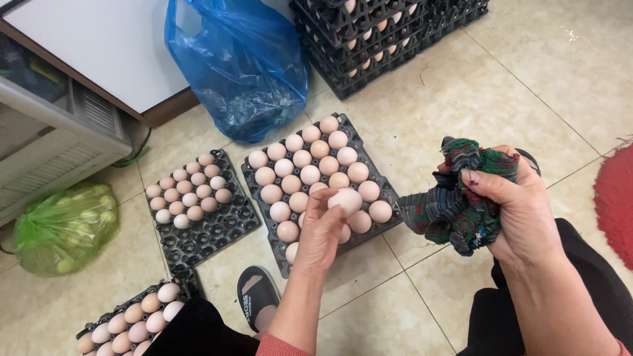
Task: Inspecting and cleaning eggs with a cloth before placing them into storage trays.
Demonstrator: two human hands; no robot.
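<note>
My left hand [321, 231] holds a pale egg [346, 200] at its fingertips, just above the near right part of a black tray [381, 183] nearly full of eggs. My right hand [517, 204] is raised to the right of that tray and grips a crumpled striped cloth [461, 204] in dark green, red and grey. A second black tray [224, 227] to the left is about half filled with eggs. A third egg tray [128, 323] shows at the bottom left edge, partly cut off.
A blue plastic bag [241, 62] stands behind the trays. Stacked black trays with eggs [376, 39] sit at the top. A green bag [62, 227] lies at left beside a white cabinet [59, 145]. A red mat [616, 201] is at right. My sandalled foot [256, 296] rests on the tiled floor.
</note>
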